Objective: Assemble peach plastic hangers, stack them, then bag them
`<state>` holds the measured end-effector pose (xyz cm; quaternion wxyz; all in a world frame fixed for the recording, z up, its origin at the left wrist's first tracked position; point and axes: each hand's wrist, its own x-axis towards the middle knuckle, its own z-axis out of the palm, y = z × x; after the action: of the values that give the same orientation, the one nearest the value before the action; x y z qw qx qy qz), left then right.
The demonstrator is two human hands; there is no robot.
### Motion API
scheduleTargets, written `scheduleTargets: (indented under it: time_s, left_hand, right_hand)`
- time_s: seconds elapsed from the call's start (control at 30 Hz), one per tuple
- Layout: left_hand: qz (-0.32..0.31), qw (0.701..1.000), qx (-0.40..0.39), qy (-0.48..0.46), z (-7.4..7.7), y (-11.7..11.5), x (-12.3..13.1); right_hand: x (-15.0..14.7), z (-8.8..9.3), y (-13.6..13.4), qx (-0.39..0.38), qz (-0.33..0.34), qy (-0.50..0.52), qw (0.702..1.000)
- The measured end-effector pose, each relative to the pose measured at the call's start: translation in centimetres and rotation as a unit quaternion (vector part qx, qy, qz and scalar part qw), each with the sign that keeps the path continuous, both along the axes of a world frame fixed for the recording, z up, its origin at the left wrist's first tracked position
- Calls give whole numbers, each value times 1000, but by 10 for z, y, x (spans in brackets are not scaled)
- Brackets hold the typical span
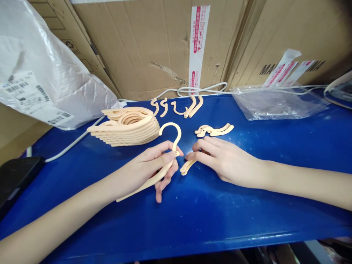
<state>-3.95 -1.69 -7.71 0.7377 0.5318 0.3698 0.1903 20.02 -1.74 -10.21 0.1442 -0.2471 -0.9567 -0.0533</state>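
Observation:
My left hand (154, 161) pinches a cream plastic hanger part (154, 179) between thumb and fingers. Its curved hook (177, 132) rises above the fingertips, while its arm slopes down to the lower left. My right hand (220, 157) curls its fingers over another cream hanger arm (187, 168), whose end sticks out toward the left hand; the rest lies hidden under the fingers. Just beyond the right hand lie a couple of hanger arms (220, 131). Left of the hook rests a pile of cream hangers (129, 132), stacked neatly.
Small hooks (164, 107) and short curved arms (195, 107) lie at the back of the blue table (198, 220). Cardboard boxes (154, 47) stand behind, with a white cable (203, 88) along them. A clear bag (275, 104), a padded parcel (55, 66) and a black device (19, 179) flank these.

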Motion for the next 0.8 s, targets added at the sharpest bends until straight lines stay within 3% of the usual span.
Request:
scheduleTargets:
  time_s: [0.13,0.3,0.5,0.8]
  left_hand:
    - [30,1000,-1,1,0,1,8]
    - [84,996,-29,4,2,-2,25]
    - [89,995,-42,7,4,-6,36]
    - [77,995,-63,23,3,-15,23]
  right_hand:
    - [0,3,-1,-59,-16,12,998]
    - [2,6,-5,-122,-52,125,983]
    - [2,5,-4,-96,-47,138,985]
    - [3,2,-4,-118,-34,134,983]
